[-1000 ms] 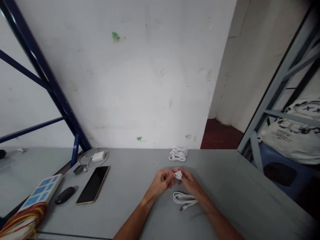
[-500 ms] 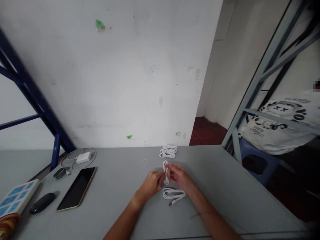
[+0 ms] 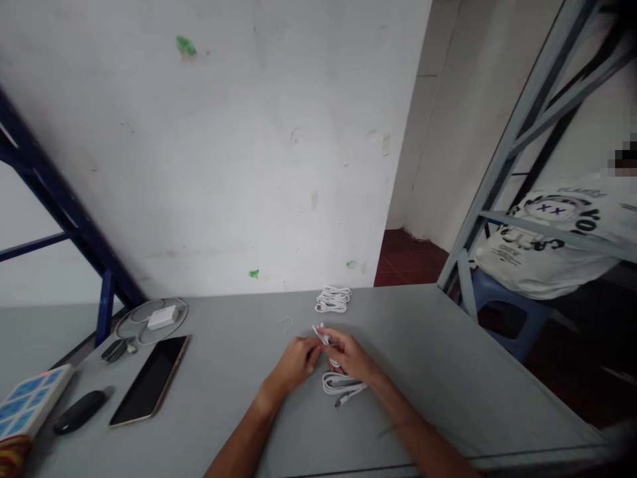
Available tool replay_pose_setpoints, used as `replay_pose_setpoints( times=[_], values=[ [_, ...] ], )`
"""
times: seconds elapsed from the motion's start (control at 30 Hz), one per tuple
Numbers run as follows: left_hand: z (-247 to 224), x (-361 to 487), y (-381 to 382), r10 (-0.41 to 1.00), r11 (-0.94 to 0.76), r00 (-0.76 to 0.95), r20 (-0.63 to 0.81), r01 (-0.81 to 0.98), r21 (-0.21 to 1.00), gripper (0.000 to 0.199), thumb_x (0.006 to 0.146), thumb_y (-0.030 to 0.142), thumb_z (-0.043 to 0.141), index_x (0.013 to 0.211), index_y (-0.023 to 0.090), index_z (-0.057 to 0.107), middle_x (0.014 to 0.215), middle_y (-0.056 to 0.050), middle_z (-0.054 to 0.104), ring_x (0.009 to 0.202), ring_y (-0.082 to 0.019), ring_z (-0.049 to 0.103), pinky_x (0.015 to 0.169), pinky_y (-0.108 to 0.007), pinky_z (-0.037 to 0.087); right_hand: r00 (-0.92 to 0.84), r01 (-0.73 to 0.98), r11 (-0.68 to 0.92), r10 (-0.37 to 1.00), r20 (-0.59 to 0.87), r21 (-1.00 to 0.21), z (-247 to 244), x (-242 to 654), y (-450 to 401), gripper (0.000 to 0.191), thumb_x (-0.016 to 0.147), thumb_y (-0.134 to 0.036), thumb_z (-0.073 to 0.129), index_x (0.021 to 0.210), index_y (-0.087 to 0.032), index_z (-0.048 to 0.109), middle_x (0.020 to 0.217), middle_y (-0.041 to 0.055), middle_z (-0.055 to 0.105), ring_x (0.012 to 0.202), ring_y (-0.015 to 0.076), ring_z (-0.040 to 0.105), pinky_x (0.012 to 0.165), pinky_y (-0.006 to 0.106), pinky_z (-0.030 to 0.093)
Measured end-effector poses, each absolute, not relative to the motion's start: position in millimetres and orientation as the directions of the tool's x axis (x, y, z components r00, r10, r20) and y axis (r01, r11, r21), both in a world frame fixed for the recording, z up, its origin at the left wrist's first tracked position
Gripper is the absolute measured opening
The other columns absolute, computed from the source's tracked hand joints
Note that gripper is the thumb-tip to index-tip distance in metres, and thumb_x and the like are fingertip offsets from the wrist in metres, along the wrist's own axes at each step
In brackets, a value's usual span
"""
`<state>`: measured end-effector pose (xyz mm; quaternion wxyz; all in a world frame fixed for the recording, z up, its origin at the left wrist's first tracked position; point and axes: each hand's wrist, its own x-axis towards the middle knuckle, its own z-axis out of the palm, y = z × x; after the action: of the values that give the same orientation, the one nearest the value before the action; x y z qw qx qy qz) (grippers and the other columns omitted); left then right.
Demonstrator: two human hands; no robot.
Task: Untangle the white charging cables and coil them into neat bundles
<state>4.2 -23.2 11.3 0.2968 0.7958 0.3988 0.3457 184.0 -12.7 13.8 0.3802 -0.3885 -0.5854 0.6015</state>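
Hands at work: over a grey table [image 3: 448, 372], the left hand [image 3: 297, 364] and right hand [image 3: 351, 356] curl their fingers closed on a thin white cable [image 3: 323, 336], the exact pinch partly hidden. Light and limp, it will likely flop, so it is best held close to its loop. That loop now leans toward 11 o'clock, not upright as earlier. A coiled white cable [image 3: 343, 385] lies at 6 o'clock, a white cable bundle [image 3: 333, 299] at 12.

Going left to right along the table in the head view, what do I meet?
Blue-and-white power strip, black oval gadget, gold-edged phone, left hand, white cable held between the hands, right hand.
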Motion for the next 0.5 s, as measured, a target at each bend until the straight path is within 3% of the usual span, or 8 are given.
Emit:
replay_pose_setpoints(
  times=[0.13, 0.27, 0.33, 0.4, 0.5],
  values=[
    [6, 0, -22, 0.794, -0.591, 0.512, 0.326, 0.527, 0.611, 0.012, 0.090, 0.016, 0.059, 0.083, 0.022, 0.066, 0.079, -0.006, 0.068, 0.072, -0.022, 0.061, 0.075, -0.031, 0.045, -0.406, -0.029, -0.188, 0.900, -0.161, -0.982, 16, 187, -10, 0.044, 0.063, -0.030, 0.069, 0.107, -0.027, 0.064, 0.064, -0.0055, 0.061, 0.034, 0.0060, 0.039, 0.031, 0.016, 0.024],
    [6, 2, -23, 0.798, -0.582, 0.510, 0.322, 0.510, 0.633, 0.013, 0.093, 0.019, 0.058, 0.082, 0.022, 0.064, 0.081, -0.006, 0.067, 0.075, -0.023, 0.062, 0.076, -0.033, 0.046, -0.424, -0.061, -0.255, 0.882, -0.206, -0.965, 16, 192, -8, 0.045, 0.062, -0.026, 0.066, 0.107, -0.024, 0.064, 0.062, -0.0044, 0.062, 0.032, 0.0048, 0.033, 0.030, 0.017, 0.018],
    [6, 5, -23, 0.839, -0.511, 0.450, 0.305, 0.461, 0.725, 0.018, 0.096, 0.027, 0.057, 0.080, 0.021, 0.064, 0.074, -0.004, 0.065, 0.067, -0.020, 0.059, 0.070, -0.031, 0.045, -0.388, -0.039, -0.188, 0.908, -0.158, -0.981, 12, 191, -7, 0.048, 0.064, -0.024, 0.064, 0.111, -0.026, 0.062, 0.059, -0.0066, 0.060, 0.034, 0.0064, 0.037, 0.032, 0.017, 0.024],
    [6, 10, -22, 0.894, -0.360, 0.394, 0.213, 0.350, 0.865, 0.028, 0.098, 0.040, 0.058, 0.079, 0.020, 0.063, 0.064, -0.001, 0.061, 0.055, -0.015, 0.051, 0.059, -0.029, 0.041, -0.352, -0.006, -0.028, 0.936, -0.024, -1.000, 9, 188, -6, 0.051, 0.065, -0.020, 0.060, 0.115, -0.029, 0.060, 0.064, -0.0060, 0.063, 0.045, 0.0105, 0.050, 0.041, 0.020, 0.038],
    [7, 13, -19, 0.914, -0.095, 0.403, 0.048, 0.099, 0.990, 0.044, 0.092, 0.060, 0.063, 0.078, 0.018, 0.062, 0.057, 0.002, 0.057, 0.045, -0.011, 0.043, 0.047, -0.026, 0.032, -0.350, 0.032, 0.231, 0.914, 0.206, -0.972, 8, 185, -4, 0.051, 0.067, -0.014, 0.056, 0.116, -0.028, 0.060, 0.084, -0.0017, 0.070, 0.077, 0.0182, 0.063, 0.072, 0.029, 0.050]
  ],
)
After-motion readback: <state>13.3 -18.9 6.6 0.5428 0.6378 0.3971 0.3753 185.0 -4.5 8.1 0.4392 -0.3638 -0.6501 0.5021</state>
